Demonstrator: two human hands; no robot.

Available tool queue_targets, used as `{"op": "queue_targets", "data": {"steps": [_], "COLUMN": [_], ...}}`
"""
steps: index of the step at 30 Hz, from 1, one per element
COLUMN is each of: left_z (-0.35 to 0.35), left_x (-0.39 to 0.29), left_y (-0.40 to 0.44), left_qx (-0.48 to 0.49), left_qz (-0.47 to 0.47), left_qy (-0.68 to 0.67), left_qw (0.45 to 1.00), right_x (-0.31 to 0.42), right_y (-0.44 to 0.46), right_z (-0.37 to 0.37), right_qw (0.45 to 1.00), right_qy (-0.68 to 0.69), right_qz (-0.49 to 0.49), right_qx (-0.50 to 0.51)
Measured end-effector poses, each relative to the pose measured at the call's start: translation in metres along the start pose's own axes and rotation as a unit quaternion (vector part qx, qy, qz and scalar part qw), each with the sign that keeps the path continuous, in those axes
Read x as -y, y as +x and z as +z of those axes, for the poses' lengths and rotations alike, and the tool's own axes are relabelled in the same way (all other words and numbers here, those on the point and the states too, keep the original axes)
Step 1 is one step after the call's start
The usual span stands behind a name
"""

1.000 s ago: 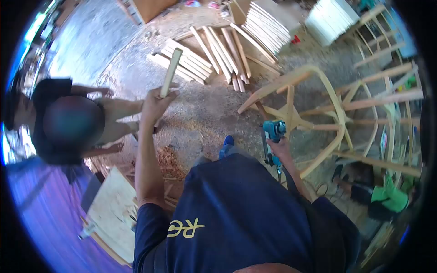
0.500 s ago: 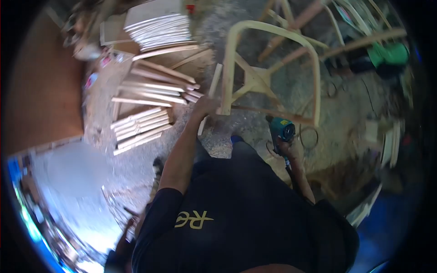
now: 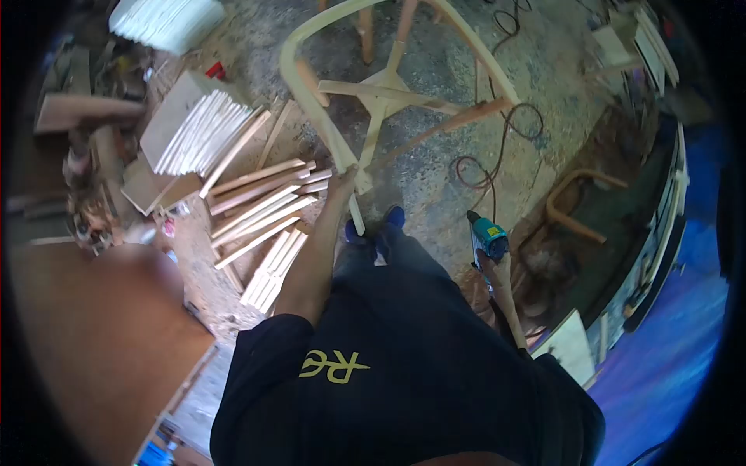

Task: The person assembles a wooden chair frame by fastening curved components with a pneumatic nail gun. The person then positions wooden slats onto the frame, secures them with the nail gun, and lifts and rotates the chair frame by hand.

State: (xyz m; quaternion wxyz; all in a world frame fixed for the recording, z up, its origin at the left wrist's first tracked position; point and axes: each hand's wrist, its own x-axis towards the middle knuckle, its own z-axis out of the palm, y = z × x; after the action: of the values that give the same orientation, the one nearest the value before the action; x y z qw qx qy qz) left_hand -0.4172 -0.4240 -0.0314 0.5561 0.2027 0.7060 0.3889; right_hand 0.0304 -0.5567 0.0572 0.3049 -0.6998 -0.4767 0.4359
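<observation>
A pale wooden chair frame (image 3: 294, 70) with a curved outer rail and crossed braces takes up the upper middle of the head view. My left hand (image 3: 343, 180) is closed around the near left end of its rail. On the right, my right hand (image 3: 496, 262) grips a teal and black nail gun (image 3: 488, 230) by its handle, apart from the frame. The nail gun's nose points forward, away from my body. Fingers on both hands are partly hidden by what they hold.
Stacked wooden strips (image 3: 260, 198) lie left of my feet, beside a bundle of pale slats (image 3: 203, 128). A reddish hose (image 3: 494, 175) loops across the floor at right. Further right lies a curved wooden piece (image 3: 561, 208). A brown board (image 3: 101, 334) stands at lower left.
My view has turned, so the chair frame appears further left and higher, and the wood piles have shifted. My left hand stays on the frame; the nail gun stays in my right hand.
</observation>
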Motion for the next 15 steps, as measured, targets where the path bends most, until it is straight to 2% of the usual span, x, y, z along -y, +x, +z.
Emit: {"op": "queue_targets", "data": {"steps": [3,4,7,8,9,11,12,15], "left_z": [0.003,-0.012,-0.007,-0.009,-0.003,0.005,0.006,0.049], "left_x": [0.005,0.026,0.026,0.034,0.027,0.007,0.001,-0.025], "left_y": [0.008,0.029,0.027,0.034,0.030,0.011,0.009,-0.021], "left_qx": [-0.014,0.019,-0.015,-0.007,-0.004,-0.001,0.013,0.065], "left_qz": [-0.032,-0.035,-0.072,-0.032,-0.044,-0.072,-0.116,-0.150], "left_qy": [-0.013,0.059,0.007,-0.011,-0.025,-0.055,-0.044,-0.155], "left_qw": [0.999,0.997,0.997,0.999,0.999,0.996,0.992,0.974], "right_x": [-0.036,-0.016,-0.060,-0.072,-0.078,-0.076,-0.068,-0.051], "right_y": [-0.012,-0.016,-0.019,-0.020,-0.021,-0.025,-0.027,-0.029], "right_z": [0.006,0.011,0.005,0.006,0.006,0.013,0.015,0.023], "right_qw": [0.998,0.993,0.985,0.983,0.980,0.978,0.975,0.967], "right_qy": [0.046,0.098,0.064,0.052,0.041,0.083,0.111,0.165], "right_qz": [0.030,0.061,0.152,0.172,0.193,0.190,0.192,0.181], "right_qx": [-0.008,-0.027,0.044,0.036,0.027,0.002,-0.013,-0.069]}}
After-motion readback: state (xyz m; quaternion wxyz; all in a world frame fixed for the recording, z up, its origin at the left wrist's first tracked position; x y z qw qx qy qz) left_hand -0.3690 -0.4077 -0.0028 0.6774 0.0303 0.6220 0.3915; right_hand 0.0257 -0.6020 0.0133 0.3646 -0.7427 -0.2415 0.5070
